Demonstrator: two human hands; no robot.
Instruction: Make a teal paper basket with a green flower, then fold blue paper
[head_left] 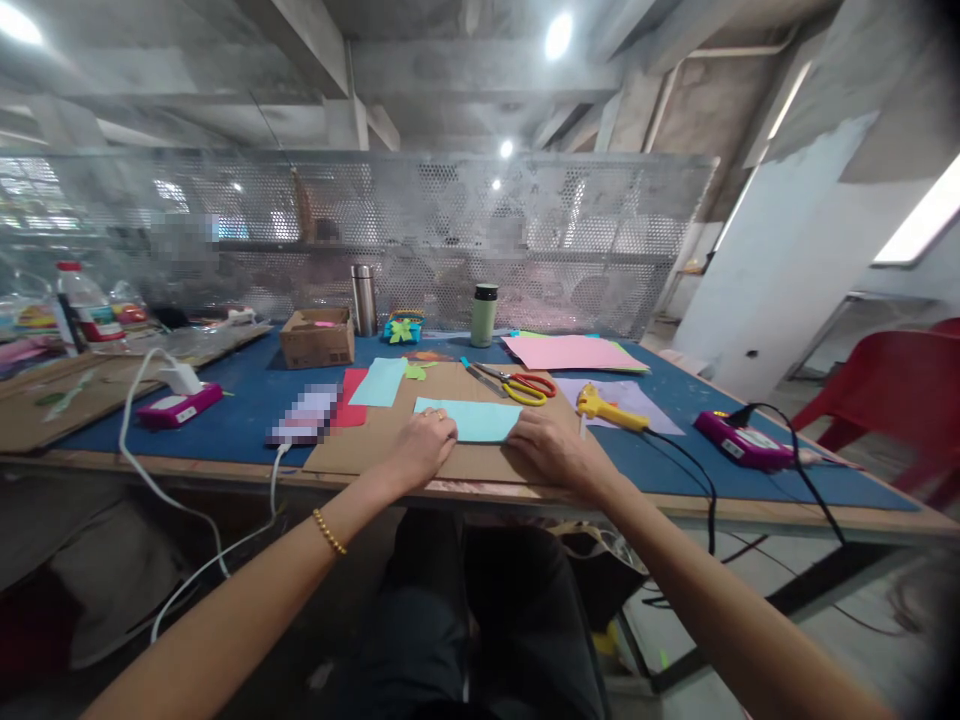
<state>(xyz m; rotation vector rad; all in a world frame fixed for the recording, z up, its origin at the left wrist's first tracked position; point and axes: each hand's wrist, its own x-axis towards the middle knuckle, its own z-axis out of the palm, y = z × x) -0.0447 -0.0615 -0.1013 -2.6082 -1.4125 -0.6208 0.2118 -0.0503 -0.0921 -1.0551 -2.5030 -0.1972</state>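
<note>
A light blue paper strip (484, 421) lies on the brown cardboard (352, 456) near the table's front edge. My left hand (426, 445) holds its left end, fingers curled together. At the right end, my right hand (547, 448) has its fingers pressed together on the paper. Behind the strip are scissors (529, 388) with red and yellow handles. Another light blue paper (379, 382) overlaps a red sheet (350, 402) to the left, beside a green paper scrap (417, 371).
A yellow glue gun (611, 411) rests on purple paper (660, 408) at the right. Pink sheets (574, 353), a green bottle (484, 316), a steel flask (364, 300) and a cardboard box (317, 340) stand or lie farther back. A phone (304, 414) and purple power strips (180, 406) have cables.
</note>
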